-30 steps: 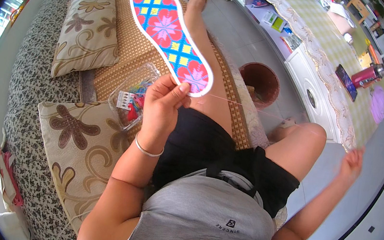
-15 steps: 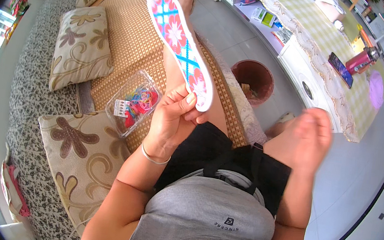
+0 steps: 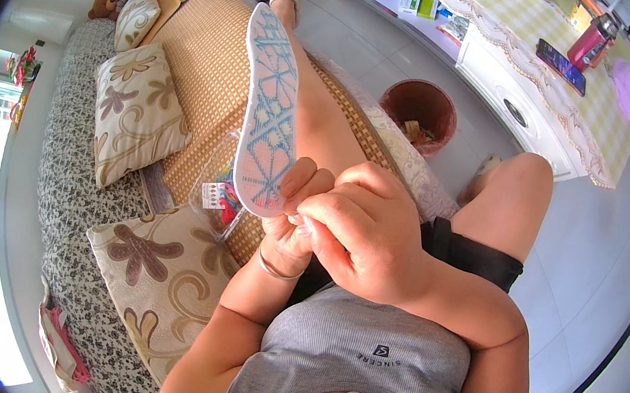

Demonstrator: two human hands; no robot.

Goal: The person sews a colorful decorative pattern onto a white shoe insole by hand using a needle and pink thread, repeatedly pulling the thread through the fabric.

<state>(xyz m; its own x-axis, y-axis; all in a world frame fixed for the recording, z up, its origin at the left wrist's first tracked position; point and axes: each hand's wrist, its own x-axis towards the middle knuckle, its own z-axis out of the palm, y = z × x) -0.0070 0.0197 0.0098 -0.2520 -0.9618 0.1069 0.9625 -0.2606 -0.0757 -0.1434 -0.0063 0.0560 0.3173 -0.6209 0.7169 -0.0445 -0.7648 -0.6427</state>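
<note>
Close in front of the chest, the right hand (image 3: 362,230) lies curled, fingers bent together with their tips pressed at the near end of the embroidered insole (image 3: 268,115); whether they pinch a needle or thread there is too small to tell. Just behind and under it, the left hand (image 3: 292,217), a thin bangle (image 3: 277,271) on its wrist, grips that same near end, thumb and fingers closed on the heel. So both hands meet at one spot, the left carrying, the right working at the edge.

From the hands the insole runs up and away, long axis nearly upright in the view, toe end farthest from the body. Its pale back faces the camera, crossed with blue stitching.

Beyond, on the woven mat (image 3: 198,54) of the couch, a clear bag of coloured threads (image 3: 218,192) lies just left of the hands, between two floral cushions (image 3: 139,114). Farther right, a brown bin (image 3: 420,109) stands on the floor near a white cabinet (image 3: 534,106).
</note>
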